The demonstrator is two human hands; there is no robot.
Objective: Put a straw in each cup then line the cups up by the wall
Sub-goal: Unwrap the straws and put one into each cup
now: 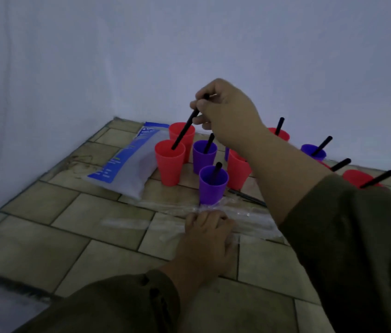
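Observation:
My right hand (pixel 225 109) pinches a black straw (pixel 185 131) whose lower end dips into the front-left red cup (pixel 170 164). Behind that cup stands another red cup (pixel 182 133) with no straw showing. Two purple cups (pixel 204 157) (pixel 213 186) each hold a black straw. A red cup (pixel 237 171) is partly hidden by my forearm. By the wall on the right, a red cup (pixel 279 134), a purple cup (pixel 313 151) and a red cup (pixel 358 177) carry straws. My left hand (pixel 207 234) rests flat on a clear plastic wrapper (pixel 249 217) on the floor.
A blue and white plastic packet (pixel 127 164) lies left of the cups. A few loose black straws (pixel 247 197) lie on the tiled floor (pixel 69 236) behind the wrapper. The white wall (pixel 189 44) meets the floor just behind the cups, with a corner at the left.

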